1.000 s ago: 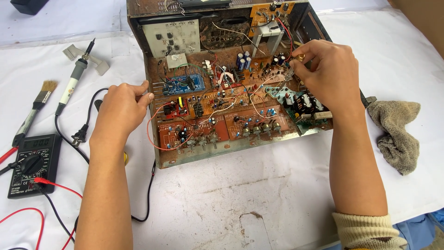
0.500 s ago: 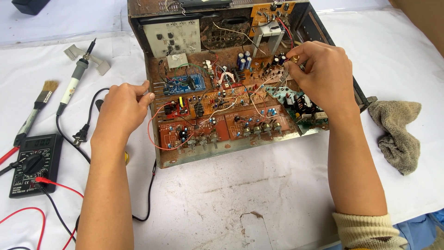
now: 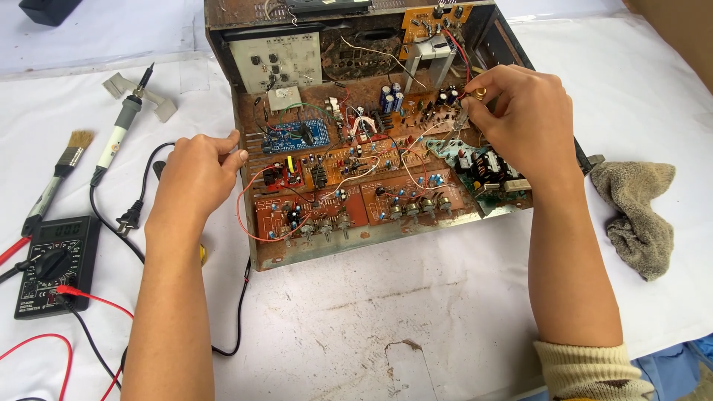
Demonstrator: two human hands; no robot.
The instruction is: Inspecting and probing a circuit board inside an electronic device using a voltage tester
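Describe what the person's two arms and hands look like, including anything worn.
Both hands are bare: no gloves, rings or watch show on the left hand or right hand. The forearms are uncovered. A cream ribbed knit cuff, pushed up, shows on the right arm only.

White, stained table covering, torn patch near front edge. On it: rusty open metal electronics chassis, black digital multimeter with red and black leads, wooden-handled paintbrush, grey-handled soldering iron, crumpled grey-brown rag.
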